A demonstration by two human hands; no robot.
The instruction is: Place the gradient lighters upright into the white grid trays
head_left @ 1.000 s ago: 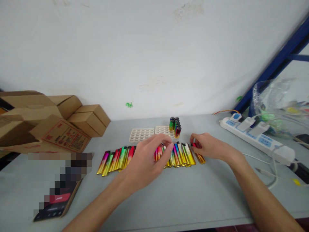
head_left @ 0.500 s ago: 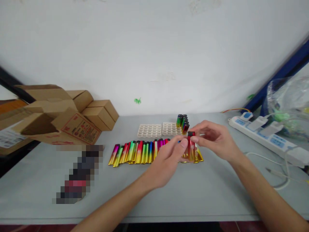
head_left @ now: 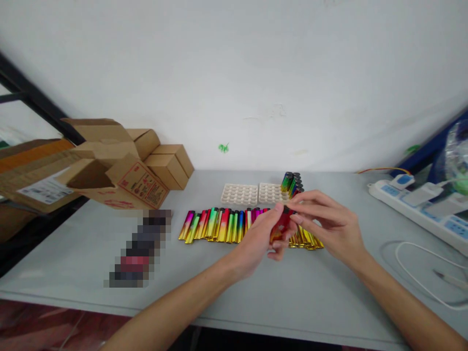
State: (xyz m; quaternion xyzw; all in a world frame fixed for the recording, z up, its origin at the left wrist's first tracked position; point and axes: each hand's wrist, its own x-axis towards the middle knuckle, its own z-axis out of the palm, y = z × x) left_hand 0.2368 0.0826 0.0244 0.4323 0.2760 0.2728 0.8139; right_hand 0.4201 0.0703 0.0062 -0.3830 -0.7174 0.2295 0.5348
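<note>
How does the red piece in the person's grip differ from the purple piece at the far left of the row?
Pose: the red piece is held up in the left hand, while the purple piece lies on the tabletop.
Colour: the red piece looks mostly red; the purple piece fades to gold.
Shared: both look shiny, with a dark end.

You had bare table [head_left: 292,292] in front, between the row of tubes [head_left: 223,225] and the near edge [head_left: 274,330], only your forearms [head_left: 204,288] crossing it. Second lane: between the open box [head_left: 146,189] and the left tray [head_left: 239,195]. Upright tubes [head_left: 287,181] barred the right tray [head_left: 270,193] at its right side; power strip [head_left: 417,212] and looped cable [head_left: 453,308] hemmed you at right.
</note>
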